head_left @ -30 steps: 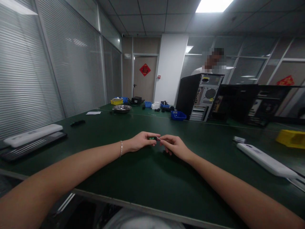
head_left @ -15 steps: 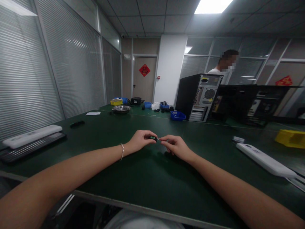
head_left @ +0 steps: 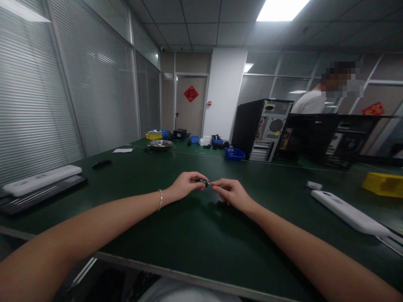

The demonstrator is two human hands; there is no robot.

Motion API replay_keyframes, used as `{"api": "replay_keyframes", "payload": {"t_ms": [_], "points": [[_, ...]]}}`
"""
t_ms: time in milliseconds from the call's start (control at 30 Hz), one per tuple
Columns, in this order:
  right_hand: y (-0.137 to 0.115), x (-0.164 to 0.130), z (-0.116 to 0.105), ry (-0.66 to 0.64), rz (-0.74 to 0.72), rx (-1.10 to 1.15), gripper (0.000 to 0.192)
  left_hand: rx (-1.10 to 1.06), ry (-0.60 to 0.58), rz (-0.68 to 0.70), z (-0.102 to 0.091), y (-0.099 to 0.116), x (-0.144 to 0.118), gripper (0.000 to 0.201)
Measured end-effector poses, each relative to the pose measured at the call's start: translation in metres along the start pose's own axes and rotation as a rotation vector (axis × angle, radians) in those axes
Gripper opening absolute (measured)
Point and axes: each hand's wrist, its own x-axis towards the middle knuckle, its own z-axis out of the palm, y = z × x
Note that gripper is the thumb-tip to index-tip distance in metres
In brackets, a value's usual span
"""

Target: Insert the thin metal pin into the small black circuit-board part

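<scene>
My left hand (head_left: 189, 183) pinches a small dark piece with a green face (head_left: 203, 181) between thumb and fingers, just above the green table (head_left: 176, 239). My right hand (head_left: 231, 192) is closed at the fingertips on a thin, light metal-looking bit (head_left: 210, 183) that meets the right end of the dark piece. Whether this bit is part of the piece or separate, I cannot tell. Both hands are close together over the middle of the table, and my fingers hide much of what they hold.
White power strips (head_left: 349, 212) lie to the right and left. Further back are a metal bowl (head_left: 160, 145), a blue bin (head_left: 234, 154) and a black computer tower (head_left: 252, 130). A yellow bin (head_left: 382, 183) stands at right. A person (head_left: 310, 102) is behind the computers.
The person behind the computers has moved to the right. My hands stay in nearly the same place; the small piece is turned slightly, with its green face tilted differently.
</scene>
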Motion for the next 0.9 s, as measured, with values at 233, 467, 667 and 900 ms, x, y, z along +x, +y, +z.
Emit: {"api": "replay_keyframes", "payload": {"t_ms": [233, 467, 667, 900], "points": [[-0.0011, 0.0003, 0.0019, -0.005, 0.01, 0.091, 0.039, -0.112, 0.034, -0.037, -0.0001, -0.0048, 0.001, 0.029], [-0.0002, 0.0006, 0.0017, -0.009, 0.002, 0.131, 0.039, -0.222, 0.051, -0.096, 0.0017, -0.0047, 0.001, 0.03], [0.0027, 0.0013, 0.0018, -0.001, 0.003, 0.166, 0.041, -0.293, 0.052, -0.1, 0.0022, -0.0035, 0.001, 0.03], [0.0041, 0.0015, 0.002, -0.012, -0.021, 0.108, 0.037, -0.158, 0.053, -0.08, 0.0027, -0.0009, -0.0003, 0.027]]}}
